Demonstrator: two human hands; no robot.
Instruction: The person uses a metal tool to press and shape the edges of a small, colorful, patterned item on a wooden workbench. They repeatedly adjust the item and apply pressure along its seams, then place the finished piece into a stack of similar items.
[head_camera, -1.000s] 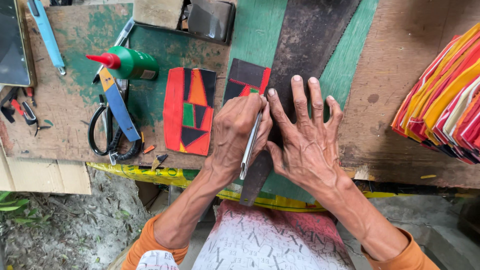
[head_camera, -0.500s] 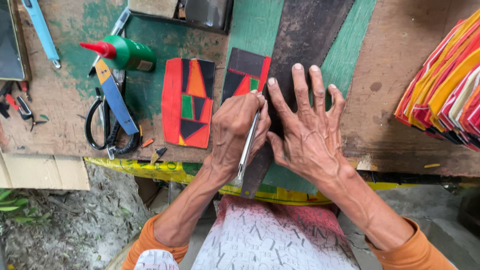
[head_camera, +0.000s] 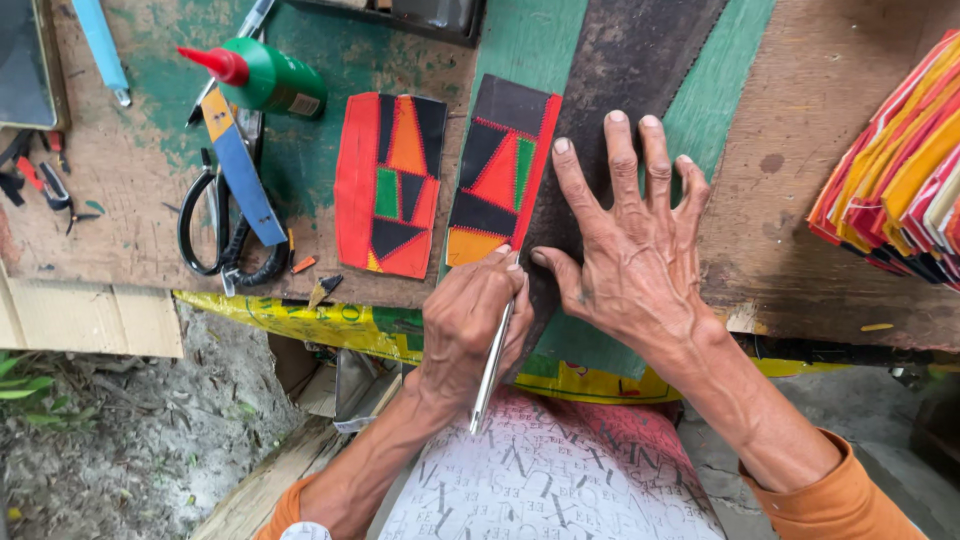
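Your left hand (head_camera: 470, 325), low in the centre of the frame, is clenched around a slim metal cutting tool (head_camera: 491, 368), fingers curled tight on its shaft; the tip is hidden behind your knuckles, so whether it meets the material cannot be told. Your right hand (head_camera: 640, 250), just right of centre, lies released and flat, fingers (head_camera: 622, 150) spread wide, pressing down a long dark rusty blade used as a straightedge (head_camera: 620, 70), which runs diagonally up to the top edge and is cut off there. The thumb points toward the left hand, close to it. Just left of the straightedge, touching its edge, lies a patchwork strip (head_camera: 500, 170) of black, red, orange and green triangles, its lower end at your left fingertips. A second patchwork panel (head_camera: 388, 185), mostly red, sits just beside it to the left. Further left rest black-handled scissors (head_camera: 225, 220) and a green glue bottle (head_camera: 265, 75) with a red nozzle. A stack of coloured sheets (head_camera: 900, 170) is cut off at the right edge. All rest on a worn wooden table (head_camera: 790, 200).
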